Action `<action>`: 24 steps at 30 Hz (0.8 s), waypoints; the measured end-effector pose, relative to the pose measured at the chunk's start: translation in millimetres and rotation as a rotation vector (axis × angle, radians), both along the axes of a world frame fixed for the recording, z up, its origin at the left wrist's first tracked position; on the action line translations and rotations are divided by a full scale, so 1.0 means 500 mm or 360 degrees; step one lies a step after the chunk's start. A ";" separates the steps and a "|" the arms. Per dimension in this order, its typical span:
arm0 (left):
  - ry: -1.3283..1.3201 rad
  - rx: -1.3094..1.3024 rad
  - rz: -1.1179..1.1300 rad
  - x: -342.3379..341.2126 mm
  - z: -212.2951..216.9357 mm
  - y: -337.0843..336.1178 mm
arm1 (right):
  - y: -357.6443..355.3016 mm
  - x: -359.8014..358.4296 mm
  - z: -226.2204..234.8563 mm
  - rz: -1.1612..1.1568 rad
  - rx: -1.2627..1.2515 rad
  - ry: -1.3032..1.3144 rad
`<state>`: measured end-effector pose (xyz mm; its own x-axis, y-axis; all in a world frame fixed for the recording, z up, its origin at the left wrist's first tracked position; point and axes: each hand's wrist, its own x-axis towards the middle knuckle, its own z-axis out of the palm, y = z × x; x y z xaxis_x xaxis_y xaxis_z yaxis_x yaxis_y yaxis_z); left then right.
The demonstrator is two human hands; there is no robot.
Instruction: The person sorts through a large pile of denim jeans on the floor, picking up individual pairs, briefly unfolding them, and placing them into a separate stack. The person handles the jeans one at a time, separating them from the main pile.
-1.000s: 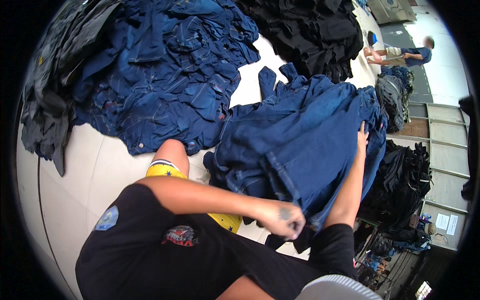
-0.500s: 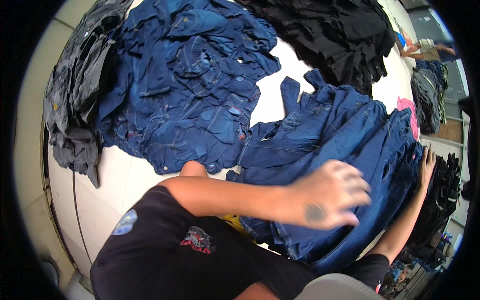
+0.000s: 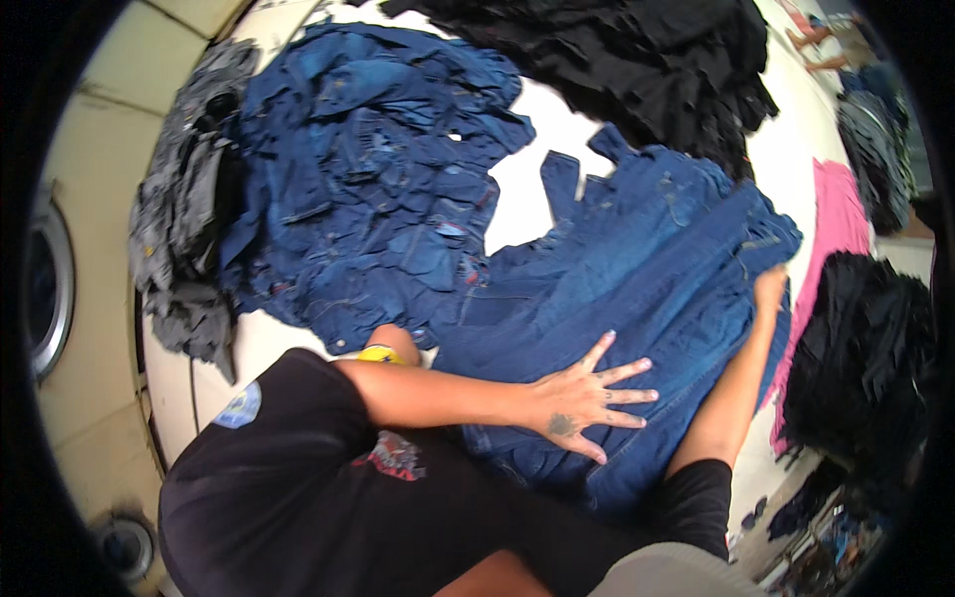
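A broad pair of blue jeans [image 3: 627,269] lies in front of me on top of other blue denim. My left hand [image 3: 597,400] rests on it, palm down, with the fingers spread wide. At the right edge of the denim, my right hand [image 3: 769,289] closes on the fabric; its fingertips are hidden by the cloth. To the left is a crumpled heap of blue denim garments [image 3: 378,189], touching the jeans.
Black garments [image 3: 637,70] are heaped at the far side, grey ones [image 3: 189,209] at the left. A pink cloth [image 3: 831,229] and a black pile [image 3: 856,348] lie to the right. White surface [image 3: 532,199] shows between the heaps. Round-doored machines [image 3: 50,284] stand at the left edge.
My left hand has come down onto the jeans and spread its fingers. The right hand has drawn in from beyond the right edge, which has shifted inward, uncovering more pink cloth.
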<state>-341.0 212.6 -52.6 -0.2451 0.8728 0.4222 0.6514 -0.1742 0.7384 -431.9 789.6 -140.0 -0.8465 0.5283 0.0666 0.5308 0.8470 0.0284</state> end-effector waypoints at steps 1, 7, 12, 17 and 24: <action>-0.0003 0.0007 0.0046 -0.004 0.008 -0.003 | -0.006 -0.003 0.044 -0.0195 -0.0127 -0.0097; -0.0060 0.0008 0.0362 0.002 -0.005 -0.026 | -0.222 -0.040 0.239 0.0326 -0.0481 0.0622; -0.0181 0.0032 0.0396 0.003 -0.007 -0.016 | -0.418 -0.035 0.131 -0.0065 -0.0025 0.0026; -0.0193 0.0070 0.1346 -0.195 -0.109 -0.210 | -0.302 -0.024 0.064 0.0153 -0.0183 0.0121; -0.0675 -0.2821 0.1737 -0.207 -0.473 -0.792 | -0.216 -0.048 0.042 0.0385 0.0126 0.0158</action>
